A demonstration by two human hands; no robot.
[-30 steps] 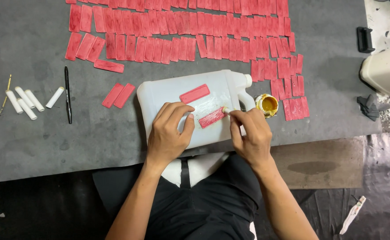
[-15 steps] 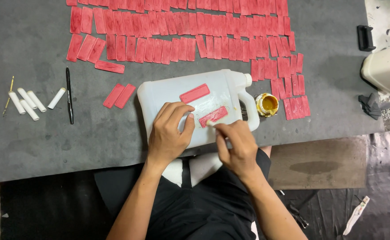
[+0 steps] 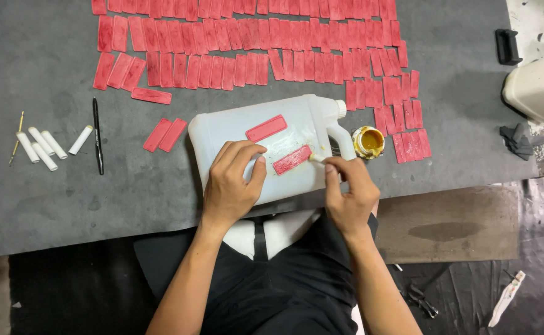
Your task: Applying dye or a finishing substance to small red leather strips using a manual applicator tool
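Left edge of counter (image 3: pixel 48 205): white tubes (image 3: pixel 42 144), black pen (image 3: pixel 97 136), two loose red strips (image 3: pixel 165 134). Rows of red strips (image 3: pixel 253 46) along the top.

Centre: white jug (image 3: pixel 234 133) on its side, two red strips on its flat face. Left hand (image 3: pixel 233 181) spread flat on the jug, pinning it. The lower strip (image 3: pixel 292 159) lies just right of that thumb. Right hand (image 3: pixel 346 189) pinches a small white brush (image 3: pixel 317 159), tip at the strip's right end.

Strip looks thin, light and floppy, tacky once glued: take it by the edges or ends. Jug looks hollow, light, slick.

Right: open pot of yellow glue (image 3: pixel 369 141) beside the jug handle; no labels readable.
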